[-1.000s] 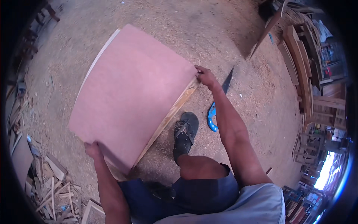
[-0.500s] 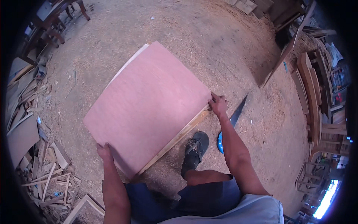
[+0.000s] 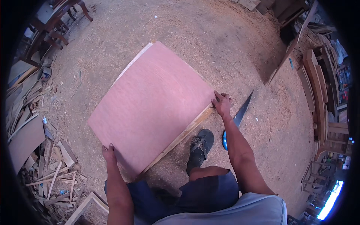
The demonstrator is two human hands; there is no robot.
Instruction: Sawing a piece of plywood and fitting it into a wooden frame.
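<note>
While the right hand (image 3: 222, 104) is gripping the far right corner of the pink board (image 3: 152, 108), fingers curled over its edge, the left hand (image 3: 109, 153) is clutching the near corner the same way; since a moment ago the board is lying flatter and squarer on its pale wooden frame (image 3: 180, 138) (seemingly being aligned), a sandalled foot (image 3: 200, 148) and a saw (image 3: 240, 114) lying just beside on the sawdust floor (image 3: 210, 45)

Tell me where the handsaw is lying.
The handsaw lies on the sawdust floor, right of centre in the head view, just beyond the right hand gripping the pink board.
</note>
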